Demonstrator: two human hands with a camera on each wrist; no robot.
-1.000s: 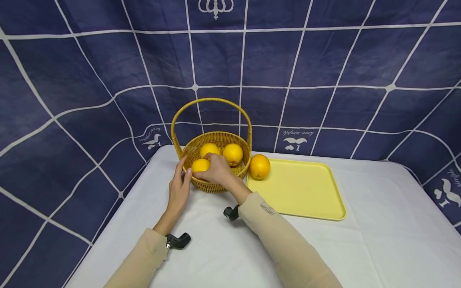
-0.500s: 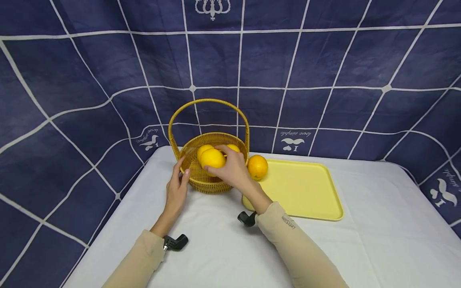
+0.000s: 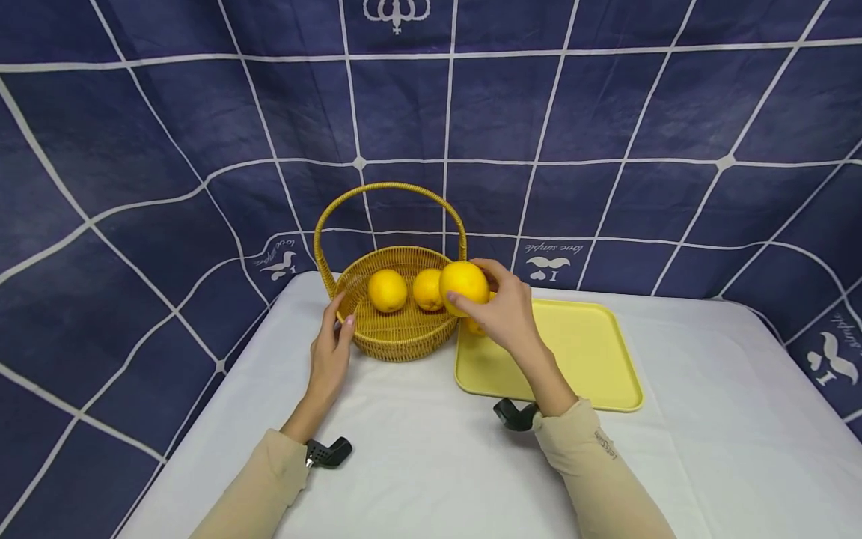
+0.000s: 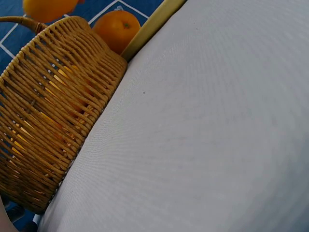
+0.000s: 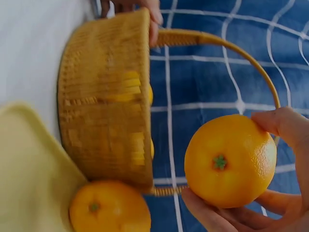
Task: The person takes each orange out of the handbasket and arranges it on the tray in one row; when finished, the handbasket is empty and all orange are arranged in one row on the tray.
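Note:
My right hand (image 3: 501, 307) grips an orange (image 3: 463, 283) (image 5: 229, 159) in the air, just right of the wicker basket (image 3: 397, 337) (image 5: 104, 106) (image 4: 48, 121) and above the yellow tray's (image 3: 579, 352) near-left corner. Two oranges (image 3: 387, 290) (image 3: 427, 289) lie inside the basket. Another orange (image 5: 110, 209) (image 4: 116, 30) sits on the tray next to the basket, mostly hidden behind my right hand in the head view. My left hand (image 3: 331, 340) rests against the basket's left rim with straight fingers (image 5: 154, 19).
A white cloth covers the table (image 3: 431, 464). A dark blue sheet with a white grid (image 3: 606, 135) hangs close behind the basket and tray. The basket's tall hoop handle (image 3: 390, 191) arches over it.
My right hand lifted one orange out of the basket and carried it right, past the rim toward the tray. The left hand stayed on the basket.

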